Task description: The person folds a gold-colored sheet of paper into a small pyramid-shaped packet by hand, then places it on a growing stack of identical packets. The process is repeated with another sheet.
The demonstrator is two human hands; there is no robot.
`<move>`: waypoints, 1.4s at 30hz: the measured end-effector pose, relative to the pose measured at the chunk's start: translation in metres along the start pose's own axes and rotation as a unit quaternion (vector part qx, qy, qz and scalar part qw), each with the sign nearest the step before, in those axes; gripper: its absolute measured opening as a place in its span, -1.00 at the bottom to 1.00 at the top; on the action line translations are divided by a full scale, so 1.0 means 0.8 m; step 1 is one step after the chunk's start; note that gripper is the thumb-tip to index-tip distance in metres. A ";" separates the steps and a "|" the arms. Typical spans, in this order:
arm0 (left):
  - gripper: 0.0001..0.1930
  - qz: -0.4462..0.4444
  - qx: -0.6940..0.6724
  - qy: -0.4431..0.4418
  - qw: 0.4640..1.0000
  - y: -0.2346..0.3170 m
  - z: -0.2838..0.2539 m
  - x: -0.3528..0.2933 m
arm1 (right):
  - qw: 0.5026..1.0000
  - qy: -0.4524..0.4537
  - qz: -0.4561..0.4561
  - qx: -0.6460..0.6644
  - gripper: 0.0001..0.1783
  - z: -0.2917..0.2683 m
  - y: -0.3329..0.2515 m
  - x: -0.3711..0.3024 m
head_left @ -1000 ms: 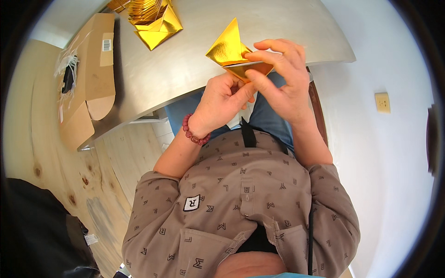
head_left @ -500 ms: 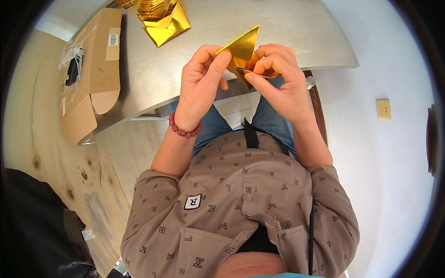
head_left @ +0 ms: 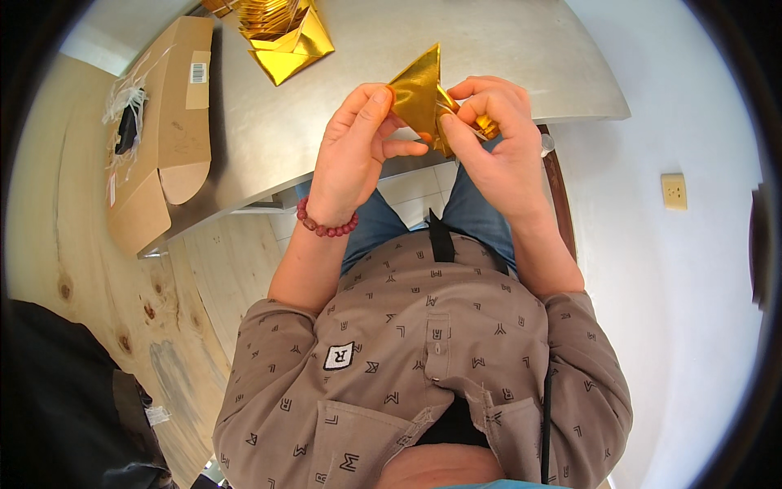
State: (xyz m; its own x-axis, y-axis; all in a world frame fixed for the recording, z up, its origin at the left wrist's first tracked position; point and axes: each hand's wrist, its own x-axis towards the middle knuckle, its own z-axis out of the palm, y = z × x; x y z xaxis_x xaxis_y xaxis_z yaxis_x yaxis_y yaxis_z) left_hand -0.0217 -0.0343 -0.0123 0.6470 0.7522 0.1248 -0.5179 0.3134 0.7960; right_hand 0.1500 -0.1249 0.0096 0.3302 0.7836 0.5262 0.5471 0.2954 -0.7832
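Both hands hold a folded piece of shiny gold foil paper [head_left: 418, 91] above the near edge of the metal table. My left hand [head_left: 357, 134], with a dark red bead bracelet at the wrist, pinches the paper's left corner between thumb and forefinger. A pointed triangular flap of the paper stands up, its tip toward the far side. My right hand [head_left: 494, 122] grips the right part, thumb on the near side, fingers curled behind; crumpled gold folds show between them. What lies inside those folds is hidden by the fingers.
A row of folded gold paper pieces [head_left: 293, 50] stands at the table's far left. An opened cardboard box [head_left: 181, 122] with clear plastic sits at the left edge of the metal table [head_left: 521, 49]. A wall socket [head_left: 674, 191] is on the right, a black cloth [head_left: 65, 391] lower left.
The gold paper has turned so its triangular flap faces up more broadly, its tip shifted left. My left lower fingers have stretched out beneath it, while both hands keep their grip.
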 end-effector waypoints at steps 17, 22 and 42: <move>-0.77 -0.006 0.130 0.040 0.991 -0.002 0.005 -0.004 | 0.976 -0.167 0.116 0.076 -0.64 -0.027 0.011 0.015; -0.73 0.001 0.165 0.030 0.986 -0.004 0.013 -0.011 | 0.961 -0.210 0.134 0.115 -0.66 -0.030 0.014 0.026; -0.65 -0.078 0.121 0.046 0.989 -0.030 0.033 -0.014 | 0.933 -0.103 0.209 0.273 -0.81 -0.021 0.027 0.007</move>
State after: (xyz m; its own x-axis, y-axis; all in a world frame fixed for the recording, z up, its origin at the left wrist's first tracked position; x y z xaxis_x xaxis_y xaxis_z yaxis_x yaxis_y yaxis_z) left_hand -0.0019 -0.0656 -0.0172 0.6486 0.7590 -0.0566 -0.2598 0.2907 0.9209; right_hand 0.1766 -0.1234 0.0016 0.2421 0.9644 0.1064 -0.0887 0.1312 -0.9874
